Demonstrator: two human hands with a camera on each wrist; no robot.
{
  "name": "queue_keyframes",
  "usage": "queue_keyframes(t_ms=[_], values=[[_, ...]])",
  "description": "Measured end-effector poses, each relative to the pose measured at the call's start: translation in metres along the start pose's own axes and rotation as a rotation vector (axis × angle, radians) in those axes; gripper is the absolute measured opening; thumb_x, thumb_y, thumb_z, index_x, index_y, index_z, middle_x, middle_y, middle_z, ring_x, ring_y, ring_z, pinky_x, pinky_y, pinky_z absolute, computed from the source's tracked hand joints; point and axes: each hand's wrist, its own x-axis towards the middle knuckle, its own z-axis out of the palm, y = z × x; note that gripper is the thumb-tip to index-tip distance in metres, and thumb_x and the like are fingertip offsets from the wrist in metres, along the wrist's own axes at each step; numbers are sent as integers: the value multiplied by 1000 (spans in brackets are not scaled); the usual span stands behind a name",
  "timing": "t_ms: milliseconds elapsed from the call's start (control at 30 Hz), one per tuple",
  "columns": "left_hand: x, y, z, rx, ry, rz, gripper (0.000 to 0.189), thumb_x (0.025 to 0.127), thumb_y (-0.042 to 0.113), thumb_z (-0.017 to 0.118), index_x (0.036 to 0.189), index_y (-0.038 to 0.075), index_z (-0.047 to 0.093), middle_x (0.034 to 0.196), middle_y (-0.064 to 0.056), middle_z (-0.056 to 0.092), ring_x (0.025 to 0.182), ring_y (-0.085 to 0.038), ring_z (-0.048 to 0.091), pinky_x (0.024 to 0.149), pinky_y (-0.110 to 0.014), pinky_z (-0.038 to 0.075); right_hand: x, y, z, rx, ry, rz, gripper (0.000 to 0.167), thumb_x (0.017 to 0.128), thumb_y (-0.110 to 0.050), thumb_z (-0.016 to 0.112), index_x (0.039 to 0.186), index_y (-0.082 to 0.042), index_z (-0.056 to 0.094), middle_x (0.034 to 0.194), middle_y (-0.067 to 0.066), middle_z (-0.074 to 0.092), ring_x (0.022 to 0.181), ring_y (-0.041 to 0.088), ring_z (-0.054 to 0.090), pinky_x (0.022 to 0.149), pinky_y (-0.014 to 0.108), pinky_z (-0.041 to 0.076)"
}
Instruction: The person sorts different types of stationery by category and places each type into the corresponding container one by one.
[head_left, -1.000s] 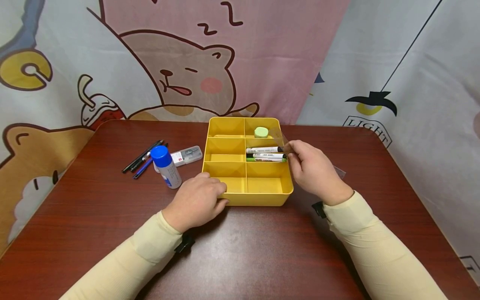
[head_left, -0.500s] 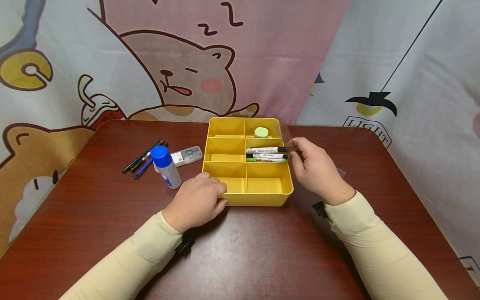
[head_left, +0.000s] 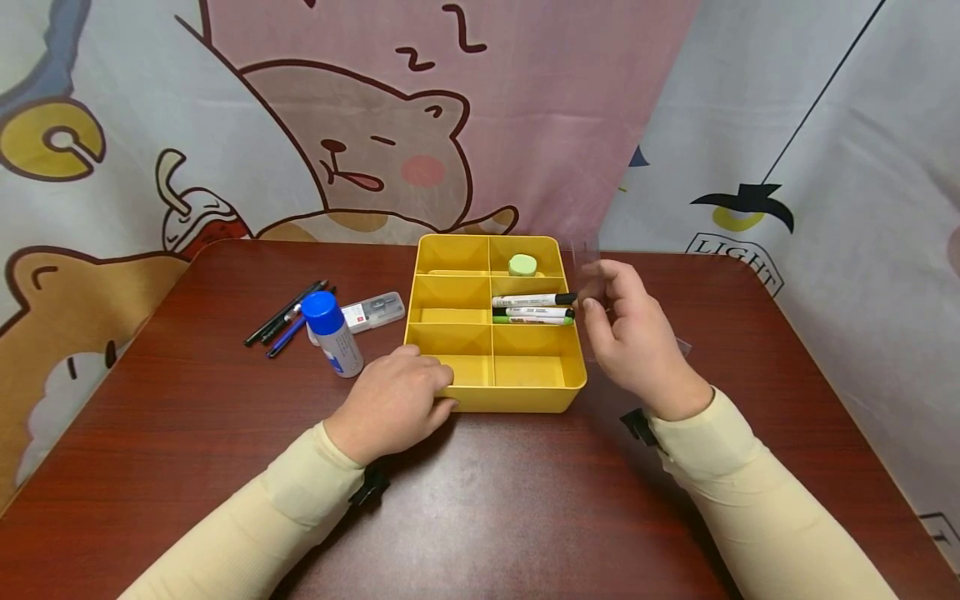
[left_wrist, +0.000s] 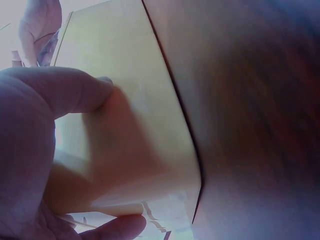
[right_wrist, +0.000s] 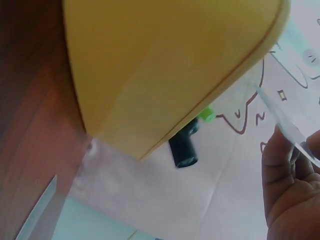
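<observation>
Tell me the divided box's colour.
The divided box is yellow, best seen in the head view.

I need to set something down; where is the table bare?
Bare: the table between the sleeves, in front of the yellow tray. Crowded: left of the tray, with pens, a blue-capped tube and a clear case; right of it, where the right hand holds a clear strip.

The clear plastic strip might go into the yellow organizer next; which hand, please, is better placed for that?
Probably the right hand: it pinches the clear plastic strip beside the yellow organizer, whose near-left corner the left hand grips.
</observation>
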Motion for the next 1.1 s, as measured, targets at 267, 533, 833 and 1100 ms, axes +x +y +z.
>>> queue_keyframes(t_ms=[267,533,833,1100], values=[[0,0,0,2,0,1,30,89,35,81,73,22,59,75,7,66,72,-20,51,60,-36,42,-4,-4,9,98,-37,-47,40,98,12,55,135,5,40,101,15,66,70,11,56,65,17,50],[0,-1,1,2,2,1,30,89,35,80,73,22,59,76,7,67,72,-20,51,59,-36,42,-6,-5,18,117,-89,-58,49,95,15,56,138,3,35,102,17,66,77,16,56,66,22,46],[0,-1,1,5,2,1,29,89,35,80,73,22,59,76,7,66,72,-20,51,58,-35,42,-7,-6,22,134,-158,16,80,93,14,57,156,-5,11,99,17,65,80,21,63,68,22,49],[0,-1,1,5,1,0,30,89,35,80,73,22,59,76,7,66,72,-20,51,58,-35,42,-7,-7,23,107,-181,69,95,90,13,62,160,-11,2,101,16,66,77,20,65,68,23,50]])
